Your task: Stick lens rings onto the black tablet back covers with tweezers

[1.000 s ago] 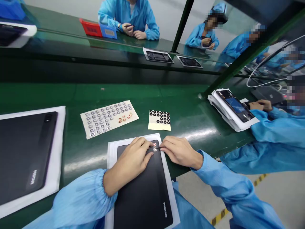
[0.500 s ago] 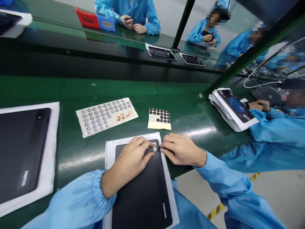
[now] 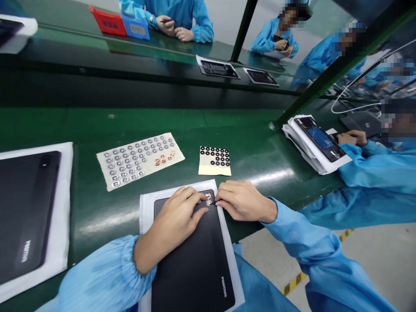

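Observation:
A black tablet back cover [image 3: 191,271], marked POSITIVO, lies on a white sheet [image 3: 146,210] in front of me. My left hand [image 3: 172,227] rests on its upper part, thumb apart from the fingers and fingertips close to the camera openings. From the right, my right hand [image 3: 243,201] pinches dark, thin-tipped tweezers [image 3: 213,203], mostly hidden by the fingers. Their tips are at a small round light piece [image 3: 208,203] by the lower camera opening. A red-marked piece [image 3: 208,196] shows just above it.
Beyond the cover lie a sheet of clear stickers [image 3: 130,158] and a card of black rings [image 3: 214,170]. Another back cover [image 3: 24,208] is at left. At right, a stacked tablet [image 3: 320,136] stands beside a co-worker's hand [image 3: 352,138]. A green post [image 3: 302,102] rises nearby.
The whole view has shifted slightly. Both hands stay at the camera openings, and the tweezer tips remain at the small round piece.

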{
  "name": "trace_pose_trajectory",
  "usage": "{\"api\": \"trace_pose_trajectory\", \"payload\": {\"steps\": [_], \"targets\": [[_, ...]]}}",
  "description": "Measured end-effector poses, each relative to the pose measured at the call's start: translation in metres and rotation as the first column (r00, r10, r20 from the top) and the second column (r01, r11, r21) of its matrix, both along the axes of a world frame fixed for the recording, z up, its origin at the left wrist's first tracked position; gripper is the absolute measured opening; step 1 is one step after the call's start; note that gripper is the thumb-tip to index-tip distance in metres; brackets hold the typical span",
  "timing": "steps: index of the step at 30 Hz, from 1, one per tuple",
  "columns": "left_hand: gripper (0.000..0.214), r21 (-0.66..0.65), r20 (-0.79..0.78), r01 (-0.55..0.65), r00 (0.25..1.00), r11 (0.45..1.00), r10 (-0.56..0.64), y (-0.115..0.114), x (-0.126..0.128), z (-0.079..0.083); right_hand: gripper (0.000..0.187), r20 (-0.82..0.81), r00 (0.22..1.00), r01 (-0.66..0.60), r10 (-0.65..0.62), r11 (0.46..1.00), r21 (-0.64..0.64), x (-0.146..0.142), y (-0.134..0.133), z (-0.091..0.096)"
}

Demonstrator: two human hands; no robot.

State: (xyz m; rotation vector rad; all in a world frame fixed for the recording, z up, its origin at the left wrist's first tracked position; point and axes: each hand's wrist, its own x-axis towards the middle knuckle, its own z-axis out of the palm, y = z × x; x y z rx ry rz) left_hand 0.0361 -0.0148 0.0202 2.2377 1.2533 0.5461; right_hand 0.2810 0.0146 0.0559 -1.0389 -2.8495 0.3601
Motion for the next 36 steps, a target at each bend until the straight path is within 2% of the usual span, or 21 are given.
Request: {"api": "trace_pose_trajectory", "payload": {"steps": [4,8,12,15,19,23,26,31,33,36], "targets": [[0.015,-0.005,0.002,-0.009,1.0,1.0,0.009,-0.001,0.004,0.002,0.02,-0.08,0.995,0.061,-0.061,0.998,0.001,0.005,0.002,-0.003],[0.016,0.012,0.018,0.001,1.0,1.0,-0.001,0.001,0.01,0.003,0.024,-0.022,0.999,0.045,-0.043,0.997,0.061,0.005,0.001,-0.001],[0.017,-0.053,0.121,-0.12,0.985,0.991,0.126,0.005,0.007,0.001,0.025,0.046,0.999,0.006,-0.012,0.992,0.127,-0.002,0.002,0.001],[0.018,0.003,0.139,-0.148,0.98,0.989,0.146,0.007,0.003,-0.001,0.024,0.042,0.999,-0.007,0.002,0.993,0.118,-0.004,0.006,-0.002],[0.018,0.082,0.119,-0.115,0.987,0.99,0.104,0.006,0.003,-0.002,0.022,-0.064,0.996,0.074,-0.069,0.993,0.09,-0.002,0.009,-0.008],[0.017,0.117,0.111,-0.113,0.989,0.987,0.1,0.007,0.006,-0.003,0.022,-0.097,0.993,0.086,-0.072,0.984,0.155,0.001,0.0,-0.011],[0.017,0.169,0.105,-0.097,0.991,0.981,0.08,0.007,0.007,-0.004,0.021,-0.043,0.998,0.057,-0.047,0.954,0.293,0.003,-0.009,-0.014],[0.018,0.3,0.06,-0.01,0.998,0.954,-0.009,0.009,0.008,-0.006,0.019,0.031,0.999,-0.041,0.029,0.853,0.52,0.004,-0.021,-0.025],[0.019,0.319,0.045,0.017,0.998,0.948,-0.033,0.009,0.007,-0.008,0.021,0.041,0.998,-0.061,0.046,0.822,0.566,0.005,-0.023,-0.03],[0.02,0.331,0.024,0.033,0.999,0.943,-0.043,0.01,0.006,-0.011,0.022,0.014,1.0,-0.023,0.018,0.822,0.569,0.006,-0.024,-0.035]]}}
